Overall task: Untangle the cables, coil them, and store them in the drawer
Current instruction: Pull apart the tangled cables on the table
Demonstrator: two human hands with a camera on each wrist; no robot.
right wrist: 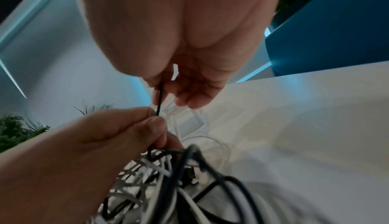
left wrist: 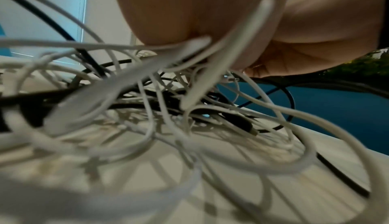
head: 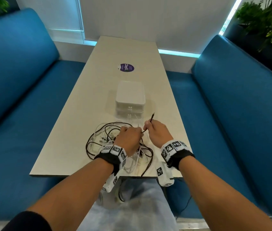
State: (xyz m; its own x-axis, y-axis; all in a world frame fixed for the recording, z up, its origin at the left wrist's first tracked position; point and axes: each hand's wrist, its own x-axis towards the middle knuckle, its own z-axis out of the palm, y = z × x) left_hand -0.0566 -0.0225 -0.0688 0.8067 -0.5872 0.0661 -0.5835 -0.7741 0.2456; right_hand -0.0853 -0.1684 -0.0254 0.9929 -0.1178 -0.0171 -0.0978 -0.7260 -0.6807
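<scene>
A tangle of black and white cables (head: pixel 108 139) lies on the near end of the pale table (head: pixel 68 130). Over the pile, my left hand (head: pixel 130 134) pinches a thin black cable (head: pixel 150 122) between thumb and fingers. My right hand (head: pixel 155 129) pinches the same cable a little further along, and its free plug end sticks up toward the white drawer box (head: pixel 130 99). In the right wrist view the black cable (right wrist: pixel 160 97) runs taut from my right hand (right wrist: pixel 166 84) to the left hand (right wrist: pixel 147 127). Both drawers look closed. White cable loops (left wrist: pixel 189 94) fill the left wrist view.
A round purple sticker (head: pixel 126 67) lies on the table beyond the box. Blue padded benches (head: pixel 23 97) flank the table on both sides. Green plants (head: pixel 268 25) stand behind the right bench. Some cable hangs over the near table edge (head: pixel 120 189).
</scene>
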